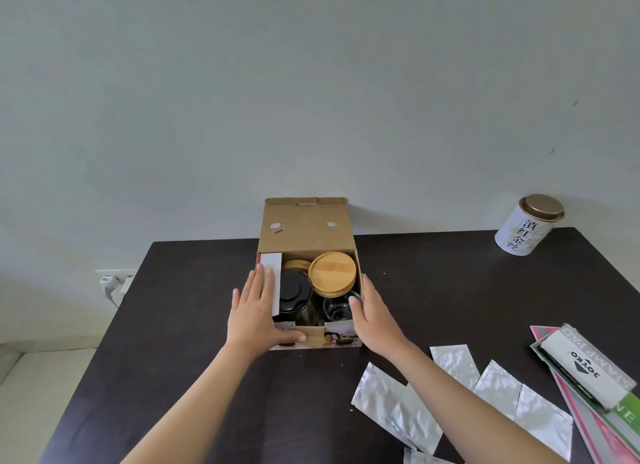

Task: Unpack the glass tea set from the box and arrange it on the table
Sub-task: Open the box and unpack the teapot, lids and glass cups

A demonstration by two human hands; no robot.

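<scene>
The box point(310, 280) sits open at the middle of the dark worktop point(173, 325), its lid flap standing up at 12 o'clock. The left hand point(254, 311) lies flat with straight fingers on the box's 9 o'clock wall and the white side flap point(273, 283), thumb across the front panel. Inside, going rightward, a glass pot with a black lid point(294, 290) fills the left half; at its 1 o'clock a round wooden lid point(332, 273) rests on top of other pieces, and small clear cups point(337, 308) sit below that lid at the 5 o'clock corner. The right hand point(369, 314) brackets the 3 o'clock wall, thumb hooked over the rim near the cups; whether it grips the wall is hard to tell. Nothing has left the box yet.

To do this step well, I would keep one hand pinning the box and lift the wooden lid straight up first, since it overlaps the glass. The foil packets point(415, 411) at 5 o'clock crowd the near right, so the bare worktop at 9 o'clock looks safer for setting pieces down.
</scene>
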